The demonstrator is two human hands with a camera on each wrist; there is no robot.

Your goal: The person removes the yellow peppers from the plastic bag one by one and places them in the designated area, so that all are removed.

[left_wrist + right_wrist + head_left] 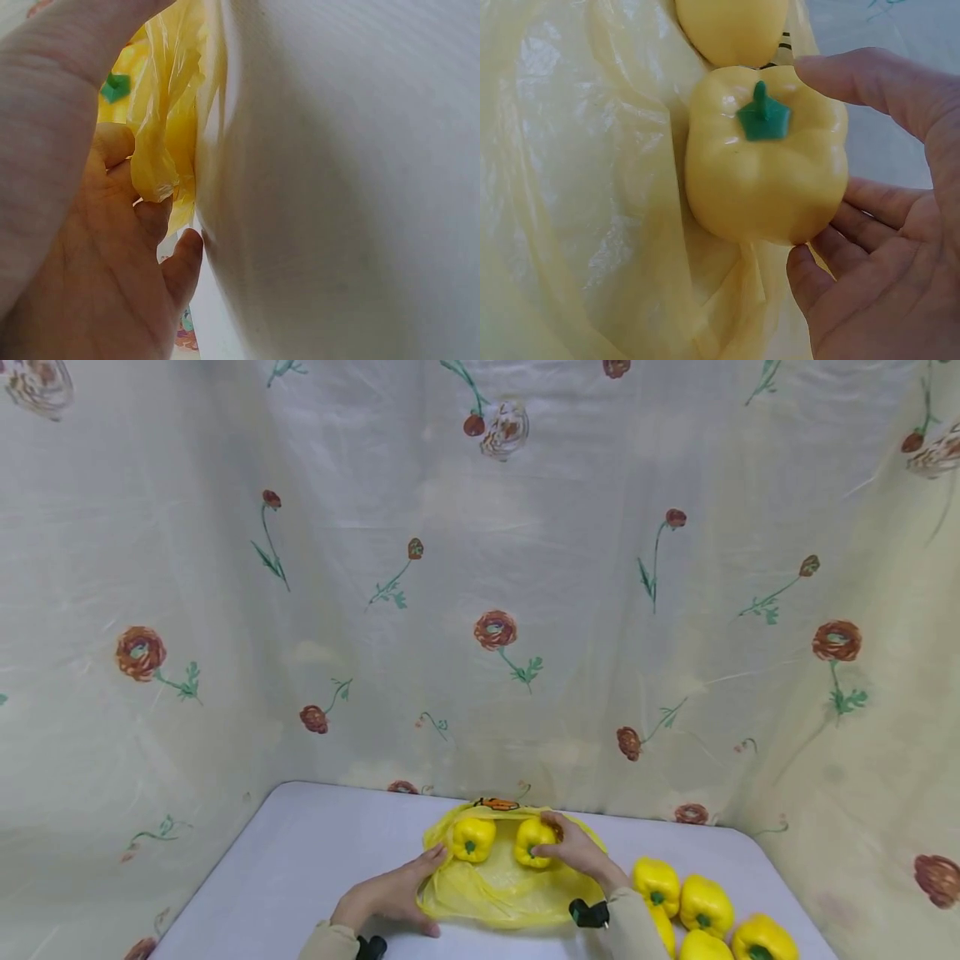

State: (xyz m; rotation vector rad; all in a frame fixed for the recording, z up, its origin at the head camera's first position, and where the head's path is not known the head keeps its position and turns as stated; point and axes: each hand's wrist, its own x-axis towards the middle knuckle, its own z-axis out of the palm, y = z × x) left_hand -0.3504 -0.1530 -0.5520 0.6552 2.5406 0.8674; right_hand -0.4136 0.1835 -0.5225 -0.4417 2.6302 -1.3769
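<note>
A yellow plastic bag (495, 897) lies on the table with its mouth spread. Inside sit two yellow bell peppers with green stems; the left one (473, 840) stands apart from the hands. My right hand (581, 850) grips the other bell pepper (765, 180), thumb on one side and fingers around the opposite side. At the bag's left edge, my left hand (393, 891) is spread, its upper fingers touching the plastic. In the left wrist view, the thin film (169, 112) hangs against the fingers (112, 146), partly covering them.
Several more yellow bell peppers (705, 903) are grouped on the table's right side, beside the right forearm. The white table (300, 835) meets a flower-patterned curtain (450, 693) at the back and sides. An orange print (497, 804) marks the bag's far edge.
</note>
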